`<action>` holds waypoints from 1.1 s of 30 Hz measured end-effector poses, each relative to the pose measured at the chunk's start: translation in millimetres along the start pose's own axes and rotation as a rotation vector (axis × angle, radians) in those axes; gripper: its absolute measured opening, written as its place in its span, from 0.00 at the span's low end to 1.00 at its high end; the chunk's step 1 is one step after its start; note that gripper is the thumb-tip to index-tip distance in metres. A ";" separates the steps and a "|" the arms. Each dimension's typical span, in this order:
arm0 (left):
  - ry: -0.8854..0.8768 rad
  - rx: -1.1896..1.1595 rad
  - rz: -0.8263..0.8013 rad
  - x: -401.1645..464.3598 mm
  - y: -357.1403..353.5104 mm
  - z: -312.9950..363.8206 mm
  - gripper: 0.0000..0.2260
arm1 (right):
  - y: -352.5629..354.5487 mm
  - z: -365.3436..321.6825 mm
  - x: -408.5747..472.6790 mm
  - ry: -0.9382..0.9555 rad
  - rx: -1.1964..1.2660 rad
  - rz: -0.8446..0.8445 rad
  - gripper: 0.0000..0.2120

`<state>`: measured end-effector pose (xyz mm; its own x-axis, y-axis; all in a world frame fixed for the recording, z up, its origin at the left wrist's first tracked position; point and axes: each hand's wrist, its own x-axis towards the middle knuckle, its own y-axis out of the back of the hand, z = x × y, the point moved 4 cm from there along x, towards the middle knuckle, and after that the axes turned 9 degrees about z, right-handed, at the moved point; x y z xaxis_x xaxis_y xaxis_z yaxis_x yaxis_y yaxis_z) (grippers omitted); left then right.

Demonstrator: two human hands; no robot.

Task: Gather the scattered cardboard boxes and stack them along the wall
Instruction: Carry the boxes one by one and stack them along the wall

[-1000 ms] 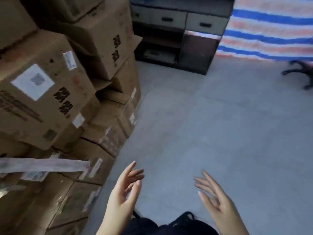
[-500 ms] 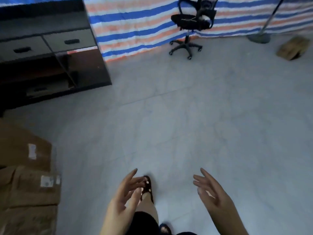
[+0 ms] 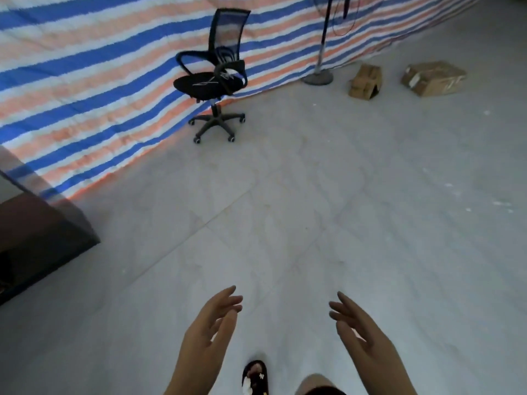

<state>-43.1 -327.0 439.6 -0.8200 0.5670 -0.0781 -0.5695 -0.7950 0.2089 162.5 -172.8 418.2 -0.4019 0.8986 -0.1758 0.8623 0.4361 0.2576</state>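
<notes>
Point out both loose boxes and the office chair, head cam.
smaller cardboard box (image 3: 365, 81), head view, on its front face.
larger cardboard box (image 3: 433, 78), head view, on its top face.
office chair (image 3: 209, 85), head view, on the seat.

Grey tiled floor (image 3: 313, 195); striped tarp wall (image 3: 85, 81); black office chair (image 3: 216, 78).

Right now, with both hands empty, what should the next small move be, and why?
Probably walk forward toward the small cardboard box beside the fan stand. The left hand and right hand are open and hold nothing, and it and the larger box lie across the floor, out of reach.
</notes>
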 end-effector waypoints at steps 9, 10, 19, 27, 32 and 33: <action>0.031 0.024 -0.185 132.3 -104.9 21.4 0.12 | 28.7 -5.0 121.1 -0.066 0.053 0.179 0.23; 0.027 0.024 -0.184 148.8 -120.3 25.2 0.14 | 35.2 -7.2 142.5 -0.059 0.049 0.185 0.22; -0.030 -0.046 -0.179 303.2 -298.6 98.1 0.14 | 138.8 -60.8 369.2 0.069 0.016 0.219 0.21; 0.011 -0.018 -0.229 402.5 -408.1 118.2 0.18 | 176.8 -58.0 503.8 -0.013 0.039 0.191 0.22; 0.010 0.001 -0.254 493.7 -485.4 128.7 0.17 | 197.7 -55.6 610.0 -0.034 0.045 0.234 0.21; 0.004 -0.001 -0.262 516.6 -502.2 132.0 0.16 | 201.8 -57.9 635.0 -0.034 0.046 0.250 0.21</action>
<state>-173.2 393.6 423.0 -0.6449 0.7527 -0.1329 -0.7624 -0.6214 0.1805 63.4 488.6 413.6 -0.1644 0.9758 -0.1442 0.9470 0.1970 0.2536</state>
